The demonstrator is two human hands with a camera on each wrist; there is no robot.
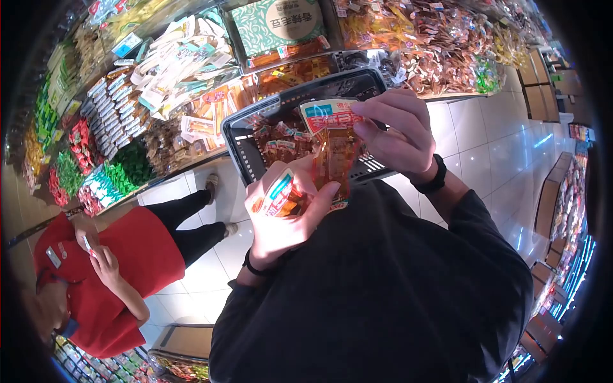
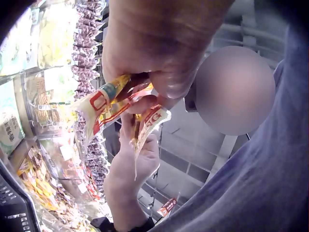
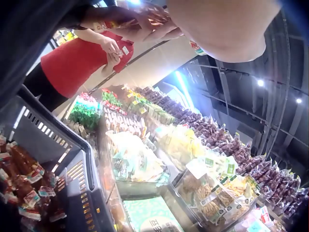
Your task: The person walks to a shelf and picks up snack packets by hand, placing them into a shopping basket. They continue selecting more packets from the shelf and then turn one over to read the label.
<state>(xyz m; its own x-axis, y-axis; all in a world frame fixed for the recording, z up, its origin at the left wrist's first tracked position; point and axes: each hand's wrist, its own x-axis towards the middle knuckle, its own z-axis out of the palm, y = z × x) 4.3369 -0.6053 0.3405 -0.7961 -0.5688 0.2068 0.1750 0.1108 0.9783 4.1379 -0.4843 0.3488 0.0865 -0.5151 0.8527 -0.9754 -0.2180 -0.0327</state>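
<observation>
In the head view my left hand [image 1: 281, 220] grips a small snack packet [image 1: 285, 196] with a red, white and teal label. Its thumb also presses on the lower end of a longer clear-and-red snack packet [image 1: 335, 143], which shows brown food inside. My right hand [image 1: 397, 134] pinches that longer packet at its labelled top corner. Both hands are over a dark shopping basket [image 1: 231, 142], where several similar packets [image 1: 281, 145] lie. The left wrist view shows two packet ends, one white end [image 2: 99, 107] with red lettering, sticking out of the left hand.
Beyond the basket runs a display of bagged snacks [image 1: 185, 57], with a green patterned box [image 1: 278, 29] in it. A person in a red top [image 1: 121, 274] stands at the left. Tiled floor [image 1: 476, 127] and cartons [image 1: 539, 86] are at the right.
</observation>
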